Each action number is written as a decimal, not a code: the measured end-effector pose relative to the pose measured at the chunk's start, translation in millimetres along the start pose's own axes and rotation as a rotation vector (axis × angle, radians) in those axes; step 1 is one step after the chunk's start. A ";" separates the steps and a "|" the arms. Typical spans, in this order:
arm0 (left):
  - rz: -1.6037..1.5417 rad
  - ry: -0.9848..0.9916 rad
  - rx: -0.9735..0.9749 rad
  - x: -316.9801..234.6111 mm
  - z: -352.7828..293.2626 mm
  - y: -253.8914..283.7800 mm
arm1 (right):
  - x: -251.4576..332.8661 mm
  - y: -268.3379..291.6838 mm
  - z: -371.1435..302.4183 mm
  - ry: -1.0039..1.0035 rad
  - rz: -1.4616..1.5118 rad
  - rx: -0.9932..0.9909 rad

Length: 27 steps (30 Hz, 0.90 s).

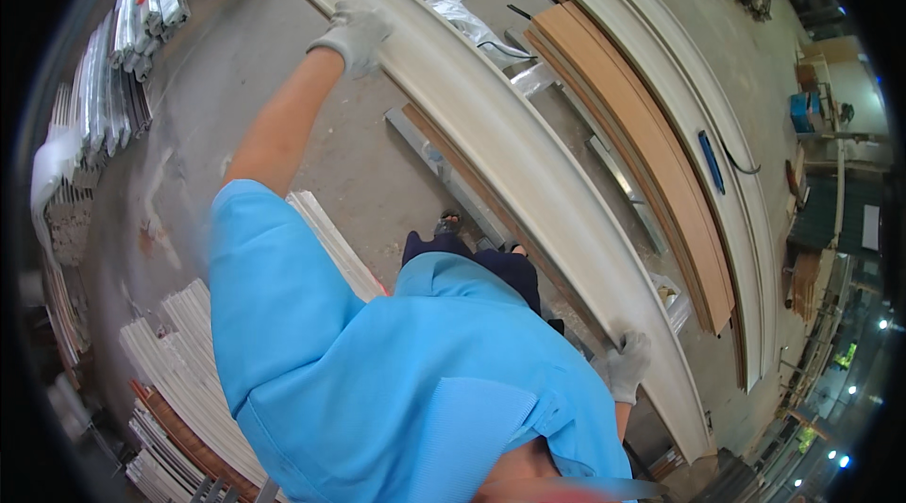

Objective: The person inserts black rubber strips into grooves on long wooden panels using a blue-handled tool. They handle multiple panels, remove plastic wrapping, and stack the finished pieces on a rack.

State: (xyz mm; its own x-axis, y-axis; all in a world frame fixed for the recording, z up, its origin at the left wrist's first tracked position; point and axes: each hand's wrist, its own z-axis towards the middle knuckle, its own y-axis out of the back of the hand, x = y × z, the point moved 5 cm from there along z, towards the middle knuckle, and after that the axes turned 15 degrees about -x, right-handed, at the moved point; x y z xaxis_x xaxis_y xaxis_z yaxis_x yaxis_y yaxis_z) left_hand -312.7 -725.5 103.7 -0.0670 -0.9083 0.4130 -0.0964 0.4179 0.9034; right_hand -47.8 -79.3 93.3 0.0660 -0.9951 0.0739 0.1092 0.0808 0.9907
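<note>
A long cream panel [500, 140] with raised edges stretches in front of me from the upper left to the lower right. My left hand [354, 38], in a pale grey work glove, grips its near edge toward the far left end. Also gloved, my right hand [629, 366] has its fingers curled over the same edge close to the right end. The undersides of both hands are hidden. Under the panel runs a metal support bar [425, 156].
Beyond the panel lie a stack of brown boards [628, 125] and more long cream panels [694, 116], with a blue tool [712, 163] on them. Wrapped bundles [104, 97] line the left side. White strips [184, 338] are stacked at lower left.
</note>
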 end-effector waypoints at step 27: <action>-0.661 -0.952 -0.119 -363.9 -4.8 126.0 | -39.1 -21.6 109.6 -0.409 0.131 0.407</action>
State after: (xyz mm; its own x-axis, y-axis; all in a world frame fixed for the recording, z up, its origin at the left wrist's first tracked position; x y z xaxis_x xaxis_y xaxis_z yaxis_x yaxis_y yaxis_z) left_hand -295.8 -342.4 67.8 -0.7618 -0.5447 -0.3508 -0.3011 -0.1817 0.9361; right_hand -161.4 -48.4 81.5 -0.3436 -0.9260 0.1562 -0.2683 0.2562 0.9286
